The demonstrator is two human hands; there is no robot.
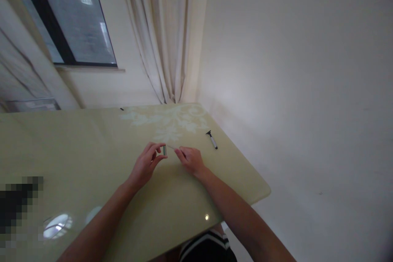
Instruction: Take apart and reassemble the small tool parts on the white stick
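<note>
Between the thumb and fingertips of my left hand [149,159] is a small, slim piece with a dark and greenish edge, which looks like a razor blade cartridge [165,150]. It stands upright in that pinch. My right hand [190,159] is closed around a thin pale stick [170,146], whose tip points left at the cartridge. Whether the tip touches it I cannot tell. Most of the stick is hidden in the fingers. To the right of my right hand, a razor [212,141] with a grey and black handle lies on the table.
Both forearms reach over a glossy pale green table [239,172] with a white floral pattern. A tiny black piece [122,109] lies near its far edge. The wall [291,90] runs along the right, with curtains [166,28] and a window behind. A dark blurred patch covers the lower left.
</note>
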